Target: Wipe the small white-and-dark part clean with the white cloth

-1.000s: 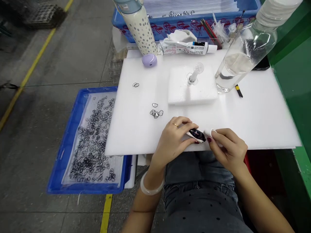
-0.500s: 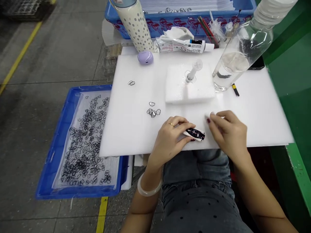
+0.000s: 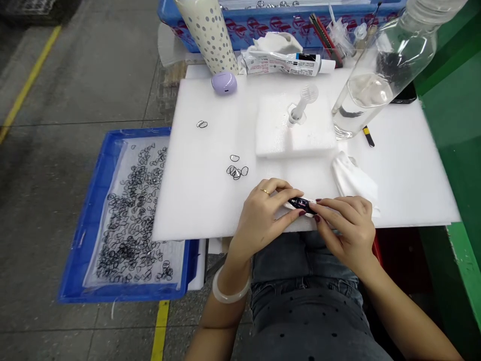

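Both hands meet at the near edge of a white foam board (image 3: 210, 200). My left hand (image 3: 263, 213) and my right hand (image 3: 347, 223) pinch a small black-and-white glossy part (image 3: 301, 204) between their fingertips. A crumpled white cloth (image 3: 353, 180) lies on the board just beyond my right hand. A small cluster of thin black rings (image 3: 236, 172) lies left of my left hand, with another single ring (image 3: 202, 124) further back.
A blue tray (image 3: 78, 240) full of black rings sits low at the left. On the board stand a foam block (image 3: 295, 133) with a clear plastic piece, a clear bottle (image 3: 376, 75), a spotted tumbler (image 3: 210, 32), a lilac case (image 3: 224, 83) and a tube (image 3: 285, 64).
My right hand set the white cloth down on the board and came back to the small part. My left hand kept holding the part in place.
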A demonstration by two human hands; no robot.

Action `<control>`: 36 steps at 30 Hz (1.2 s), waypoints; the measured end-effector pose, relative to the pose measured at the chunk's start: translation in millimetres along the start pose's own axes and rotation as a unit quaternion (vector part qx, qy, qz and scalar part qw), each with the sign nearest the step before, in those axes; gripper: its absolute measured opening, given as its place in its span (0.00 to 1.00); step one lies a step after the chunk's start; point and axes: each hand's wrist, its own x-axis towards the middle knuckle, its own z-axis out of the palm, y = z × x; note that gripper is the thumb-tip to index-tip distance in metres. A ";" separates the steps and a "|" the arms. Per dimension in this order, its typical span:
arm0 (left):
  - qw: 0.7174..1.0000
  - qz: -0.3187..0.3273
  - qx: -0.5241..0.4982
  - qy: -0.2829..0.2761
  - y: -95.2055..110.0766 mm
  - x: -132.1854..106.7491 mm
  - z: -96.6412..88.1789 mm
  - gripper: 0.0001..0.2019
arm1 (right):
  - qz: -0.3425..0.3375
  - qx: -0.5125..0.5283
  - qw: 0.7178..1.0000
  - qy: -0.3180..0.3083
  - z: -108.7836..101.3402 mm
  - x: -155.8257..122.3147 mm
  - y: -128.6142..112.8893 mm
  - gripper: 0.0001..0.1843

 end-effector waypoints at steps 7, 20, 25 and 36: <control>1.000 -0.017 -0.001 0.004 2.0 0.2 0.5 0.10 | 0.059 0.005 0.998 -0.008 1.0 6.3 -2.6 0.09; 1.000 -0.028 -0.002 0.003 3.6 0.3 -0.2 0.10 | 0.054 0.000 0.998 0.035 9.4 4.3 -3.5 0.09; 1.000 -0.027 0.005 0.005 4.9 0.8 -0.1 0.09 | 0.046 -0.003 0.998 0.040 10.6 4.6 -3.7 0.10; 0.999 -0.034 0.016 -0.013 7.6 1.9 -0.9 0.09 | 0.016 -0.020 0.996 0.081 16.2 4.1 -1.9 0.08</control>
